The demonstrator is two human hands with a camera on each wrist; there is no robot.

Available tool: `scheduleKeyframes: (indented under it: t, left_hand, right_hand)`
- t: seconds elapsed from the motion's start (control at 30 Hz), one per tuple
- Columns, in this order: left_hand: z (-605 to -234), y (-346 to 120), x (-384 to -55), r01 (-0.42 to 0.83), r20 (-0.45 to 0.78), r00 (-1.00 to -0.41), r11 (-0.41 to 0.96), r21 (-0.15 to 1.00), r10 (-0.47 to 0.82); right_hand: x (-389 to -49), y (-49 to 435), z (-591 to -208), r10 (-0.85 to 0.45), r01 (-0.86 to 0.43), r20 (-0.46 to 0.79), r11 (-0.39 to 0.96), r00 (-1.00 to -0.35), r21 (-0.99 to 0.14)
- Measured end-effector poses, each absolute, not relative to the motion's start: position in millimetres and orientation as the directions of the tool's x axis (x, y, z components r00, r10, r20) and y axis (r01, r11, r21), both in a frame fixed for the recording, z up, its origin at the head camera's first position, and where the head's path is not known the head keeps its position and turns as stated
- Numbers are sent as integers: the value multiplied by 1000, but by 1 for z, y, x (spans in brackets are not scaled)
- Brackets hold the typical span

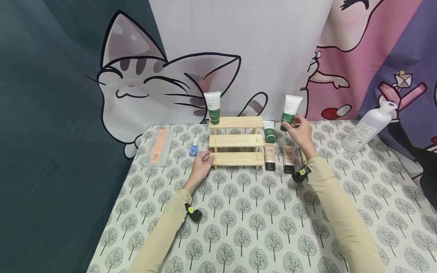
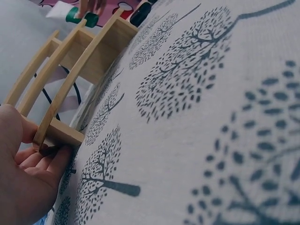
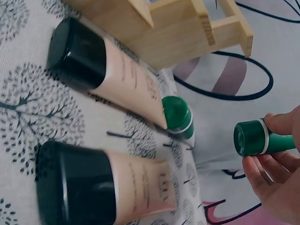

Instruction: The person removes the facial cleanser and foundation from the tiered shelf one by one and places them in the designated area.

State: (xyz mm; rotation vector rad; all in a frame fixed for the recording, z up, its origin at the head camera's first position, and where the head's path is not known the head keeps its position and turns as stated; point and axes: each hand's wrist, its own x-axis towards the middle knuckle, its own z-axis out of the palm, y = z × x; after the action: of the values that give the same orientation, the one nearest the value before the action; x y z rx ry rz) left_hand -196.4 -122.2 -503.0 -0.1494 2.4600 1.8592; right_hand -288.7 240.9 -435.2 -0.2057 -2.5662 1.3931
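Note:
A three-step wooden display rack (image 1: 236, 140) stands on the cloth. My left hand (image 1: 203, 165) grips the left end of its lowest step; in the left wrist view, the thumb lies on top and the fingers curl beneath. Upright on the top step's left end is a white-and-green cream tube (image 1: 213, 107). My right hand (image 1: 301, 132) pinches a matching cream tube (image 1: 291, 110) near its green cap, right of the rack and raised, with the cap pointing down. In the right wrist view that green cap (image 3: 251, 138) shows between thumb and fingers.
Another green-and-white tube (image 1: 269, 132) lies right of the rack. Below it are two beige BB cream tubes with black caps, one nearer (image 1: 270, 157) and one farther right (image 1: 288, 158). A white pump-less bottle (image 1: 367, 129) stands far right. A blue small bottle (image 1: 194, 148) and clear pouch (image 1: 158, 148) lie left.

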Motion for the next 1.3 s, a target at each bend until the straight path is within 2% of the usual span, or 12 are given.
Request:
scheduleKeyframes:
  t: [0.87,1.3]
  left_hand:
    - [-498,-122,-196,-112,-98,-993,294,949,-62]
    - [-497,-122,-197,-123,-109,-992,292,949,-65]
  right_hand:
    - [-291,262,-468,148,140,-51,695,-988,-705]
    - [-295,267,-473,127,191,-144,720,-981,-667]
